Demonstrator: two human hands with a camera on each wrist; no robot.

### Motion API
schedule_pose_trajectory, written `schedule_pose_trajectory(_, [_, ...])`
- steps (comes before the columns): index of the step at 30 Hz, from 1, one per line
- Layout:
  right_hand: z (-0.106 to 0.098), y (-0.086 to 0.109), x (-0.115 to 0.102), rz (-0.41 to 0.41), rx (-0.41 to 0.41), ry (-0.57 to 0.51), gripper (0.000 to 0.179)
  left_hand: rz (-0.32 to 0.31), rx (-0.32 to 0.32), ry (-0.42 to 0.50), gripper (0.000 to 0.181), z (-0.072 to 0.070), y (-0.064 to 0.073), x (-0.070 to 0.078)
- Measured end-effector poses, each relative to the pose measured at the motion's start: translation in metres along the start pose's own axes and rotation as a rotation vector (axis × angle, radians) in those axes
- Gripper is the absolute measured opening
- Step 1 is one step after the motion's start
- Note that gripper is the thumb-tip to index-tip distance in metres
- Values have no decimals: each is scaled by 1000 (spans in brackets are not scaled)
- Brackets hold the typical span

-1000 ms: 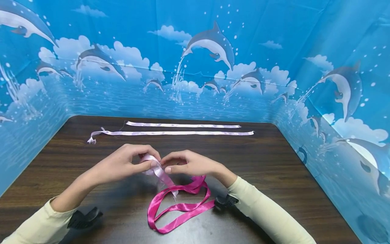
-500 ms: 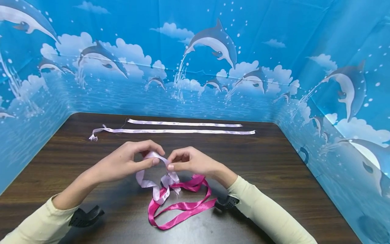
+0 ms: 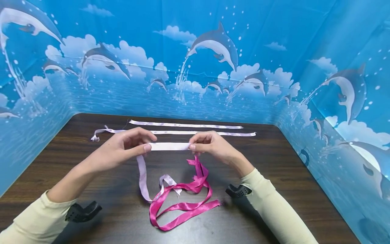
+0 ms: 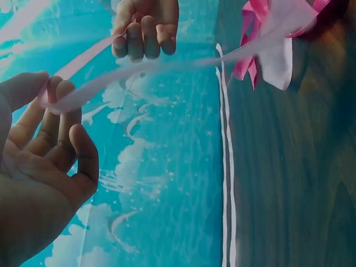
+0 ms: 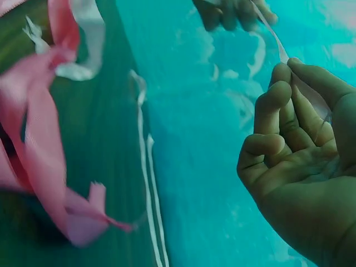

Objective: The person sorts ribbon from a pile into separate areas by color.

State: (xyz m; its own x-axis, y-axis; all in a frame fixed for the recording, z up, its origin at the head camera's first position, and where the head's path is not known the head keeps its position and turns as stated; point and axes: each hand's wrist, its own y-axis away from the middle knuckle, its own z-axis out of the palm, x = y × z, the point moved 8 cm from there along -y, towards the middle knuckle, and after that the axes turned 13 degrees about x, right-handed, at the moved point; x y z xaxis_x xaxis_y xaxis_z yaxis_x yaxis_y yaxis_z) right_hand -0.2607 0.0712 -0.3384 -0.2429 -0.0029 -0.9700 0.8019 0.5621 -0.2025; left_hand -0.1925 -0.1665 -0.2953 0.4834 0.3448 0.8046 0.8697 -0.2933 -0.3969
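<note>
A pale lilac satin ribbon is stretched level between the two hands, above the table. My left hand pinches it between thumb and fingers, and the rest of the ribbon trails down from there to the tabletop. Its other end is pinched by my right hand, thumb against index finger, as the right wrist view shows. Beneath the hands, a bright pink ribbon lies in loose loops, overlapping the lilac ribbon's lower part. In the left wrist view the lilac ribbon runs from the fingers toward the pink pile.
Two more lilac ribbons lie straight across the back of the dark wooden table: a shorter one behind a longer one with a knotted left end. A blue dolphin-print cloth walls the table's back and sides.
The hands have risen and spread apart, drawing the crumpled lilac ribbon into a taut straight span. The right hand has taken hold of its end, while the pink ribbon's upper part has shifted.
</note>
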Motion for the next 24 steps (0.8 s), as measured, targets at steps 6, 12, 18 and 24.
schedule_pose_trajectory(6, [-36,-4,7,13,118,2,13,-68,50,-40,28,-13,-1,-14])
schedule_pose_trajectory(12, [-74,-2,21,71,266,23,20,-87,104,-82,29,-28,-2,-27])
schedule_pose_trajectory(18, [-113,3,35,118,427,6,25,-151,158,-89,29,-42,-3,-41])
schedule_pose_trajectory(24, [-144,17,42,145,555,2,33,-202,181,-80,32,-50,-8,-59])
